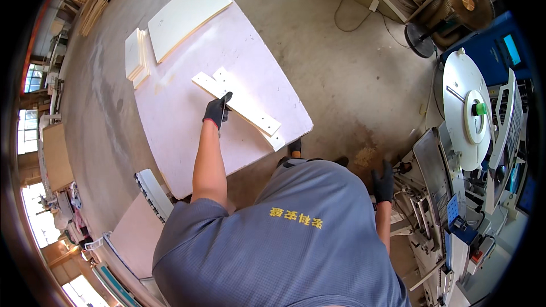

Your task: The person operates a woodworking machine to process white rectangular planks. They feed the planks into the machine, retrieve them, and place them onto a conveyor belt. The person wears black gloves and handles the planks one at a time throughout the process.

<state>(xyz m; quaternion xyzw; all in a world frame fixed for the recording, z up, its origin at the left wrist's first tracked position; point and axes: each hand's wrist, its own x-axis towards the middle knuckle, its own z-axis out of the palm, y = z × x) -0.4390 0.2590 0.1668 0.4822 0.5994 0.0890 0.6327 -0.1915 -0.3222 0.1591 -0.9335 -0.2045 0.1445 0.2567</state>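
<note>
Left hand (217, 110), gloved, pinches the strips (239, 106) lying mid-frame on the pink table (187, 136). Right hand (384, 182), gloved, hangs low right near the machine (472, 153), grip unclear. Judgement: keep both strips square and flat while gripping.

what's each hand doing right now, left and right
Left hand: gloved, fingers closed on the edge of a long white strip lying on the pink table.
Right hand: gloved, holding nothing, down beside the machine; open or closed cannot be told.
</note>
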